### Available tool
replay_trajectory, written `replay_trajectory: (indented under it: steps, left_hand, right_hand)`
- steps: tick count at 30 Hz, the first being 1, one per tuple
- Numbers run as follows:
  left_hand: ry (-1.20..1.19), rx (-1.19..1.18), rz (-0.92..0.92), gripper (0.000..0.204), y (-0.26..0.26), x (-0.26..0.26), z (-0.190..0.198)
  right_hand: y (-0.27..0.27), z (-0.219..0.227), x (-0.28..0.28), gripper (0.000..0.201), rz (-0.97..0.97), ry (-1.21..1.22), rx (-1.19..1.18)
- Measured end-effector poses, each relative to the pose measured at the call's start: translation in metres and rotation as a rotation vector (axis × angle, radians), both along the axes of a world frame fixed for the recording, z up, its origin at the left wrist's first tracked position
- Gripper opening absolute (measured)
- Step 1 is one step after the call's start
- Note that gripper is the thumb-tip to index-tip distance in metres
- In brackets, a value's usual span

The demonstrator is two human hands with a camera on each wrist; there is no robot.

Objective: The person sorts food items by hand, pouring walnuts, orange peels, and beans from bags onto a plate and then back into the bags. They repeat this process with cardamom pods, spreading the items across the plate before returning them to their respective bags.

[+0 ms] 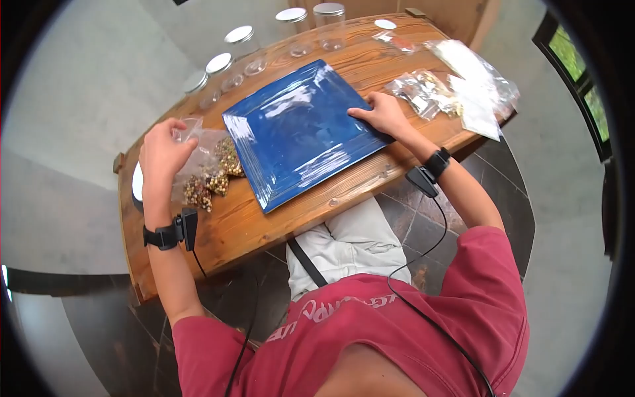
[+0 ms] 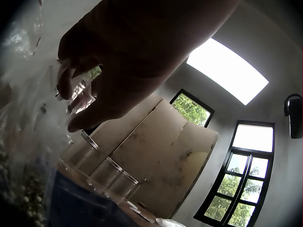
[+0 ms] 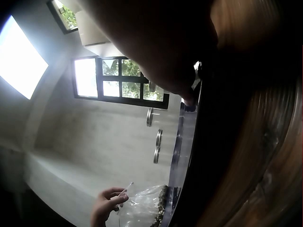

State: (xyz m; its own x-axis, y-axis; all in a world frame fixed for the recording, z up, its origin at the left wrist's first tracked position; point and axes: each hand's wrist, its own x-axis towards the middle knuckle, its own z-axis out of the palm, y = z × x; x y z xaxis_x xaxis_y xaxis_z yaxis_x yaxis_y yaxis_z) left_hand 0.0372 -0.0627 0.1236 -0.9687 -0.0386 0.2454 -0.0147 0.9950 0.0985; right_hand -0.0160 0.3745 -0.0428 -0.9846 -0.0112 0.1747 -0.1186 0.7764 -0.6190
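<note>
The clear plastic bag (image 1: 206,147) is located on the wooden table (image 1: 284,228), at the left side of the blue square plate (image 1: 297,126). Mixed brown and green grains (image 1: 198,192) fill its lower part in clumps. Left hand (image 1: 165,151): fingers curled, thumb and fingers pinching the upper edge of the bag. Right hand (image 1: 387,118): partly closed on the right rim of the plate, thumb on the upper face; the remaining fingers are mostly hidden. Five clear jars (image 1: 255,59) with metal screw lids stand in a row beyond the plate. Small clear packets (image 1: 423,92) and white packets (image 1: 475,86) lie at the right end of the table
</note>
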Motion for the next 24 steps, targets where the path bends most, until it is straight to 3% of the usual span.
replay_trajectory:
  steps: [3,7,16,20,22,24]
  left_hand:
    - [-0.042,-0.136,0.014,0.045,0.017,0.018,0.013]
    - [-0.017,-0.174,0.044,0.043,0.022,0.025,0.017]
    - [0.15,-0.137,-0.175,0.044,0.043,0.047,0.017]
    - [0.215,-0.02,-0.516,0.034,0.058,0.053,0.016]
    - [0.224,0.053,-0.707,0.029,0.066,0.053,0.011]
    - [0.111,0.187,-0.762,0.028,0.083,0.061,0.012]
  right_hand:
    - [0.001,-0.003,-0.002,0.06,0.005,0.013,-0.07]
    - [0.004,0.0,-0.001,0.058,0.002,-0.016,0.033]
    - [0.002,0.007,0.018,0.062,-0.04,0.116,0.198]
    - [0.018,0.008,0.024,0.041,-0.033,0.142,0.042]
    - [0.03,0.015,0.027,0.03,-0.026,0.262,0.146]
    - [0.065,0.015,0.034,0.027,-0.053,0.476,0.281]
